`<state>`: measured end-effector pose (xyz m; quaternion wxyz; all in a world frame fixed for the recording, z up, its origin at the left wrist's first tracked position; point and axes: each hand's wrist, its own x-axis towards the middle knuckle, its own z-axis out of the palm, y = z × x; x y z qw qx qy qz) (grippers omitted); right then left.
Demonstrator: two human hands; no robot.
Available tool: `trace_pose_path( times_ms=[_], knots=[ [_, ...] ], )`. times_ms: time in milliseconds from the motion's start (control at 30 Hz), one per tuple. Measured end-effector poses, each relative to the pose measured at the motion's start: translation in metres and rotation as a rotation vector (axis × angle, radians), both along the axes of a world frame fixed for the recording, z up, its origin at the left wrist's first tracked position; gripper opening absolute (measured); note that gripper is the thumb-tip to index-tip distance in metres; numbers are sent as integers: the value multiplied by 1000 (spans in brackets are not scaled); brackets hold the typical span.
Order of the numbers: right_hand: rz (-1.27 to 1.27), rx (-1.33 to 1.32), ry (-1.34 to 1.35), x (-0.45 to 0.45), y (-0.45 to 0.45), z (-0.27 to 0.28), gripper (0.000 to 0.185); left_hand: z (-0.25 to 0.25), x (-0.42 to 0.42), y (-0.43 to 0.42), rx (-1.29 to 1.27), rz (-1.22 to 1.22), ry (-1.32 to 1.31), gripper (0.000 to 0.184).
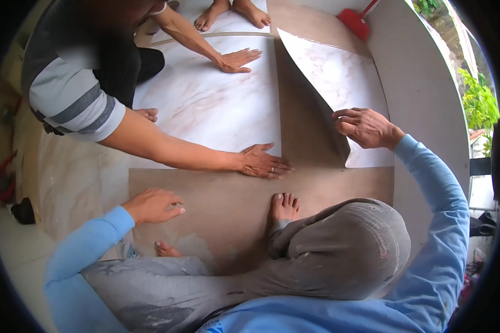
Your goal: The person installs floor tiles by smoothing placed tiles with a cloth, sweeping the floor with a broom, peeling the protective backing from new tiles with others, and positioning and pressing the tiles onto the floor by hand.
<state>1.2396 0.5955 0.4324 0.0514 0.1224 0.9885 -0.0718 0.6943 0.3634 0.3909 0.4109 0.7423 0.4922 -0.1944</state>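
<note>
My right hand (366, 127) pinches the near left edge of a white marble-patterned vinyl sheet (339, 72). That edge curls up off the brown floor (305, 139), while the right side of the sheet lies along the wall. My left hand (155, 206) hangs over the brown floor by my left knee, fingers loosely apart and nothing in them. A larger marble-patterned sheet (216, 100) lies flat to the left of the lifted one. A co-worker's two hands rest on it, one near its far part and the other over its near right corner.
The co-worker (78, 94) crouches at the upper left. Another person's bare feet (233, 14) stand at the far end. A red dustpan (354, 23) sits by the right wall (422, 83). More marble-patterned flooring (75, 183) is at left, near a red tool (4, 177).
</note>
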Motion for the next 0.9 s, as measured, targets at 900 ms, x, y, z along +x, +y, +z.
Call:
trace_pose_path(
  times_ms=[900],
  knots=[
    [-25,-46,-18,-15,2,-20,21,-17,-1,-11,-175,-96,68,49]
  ],
)
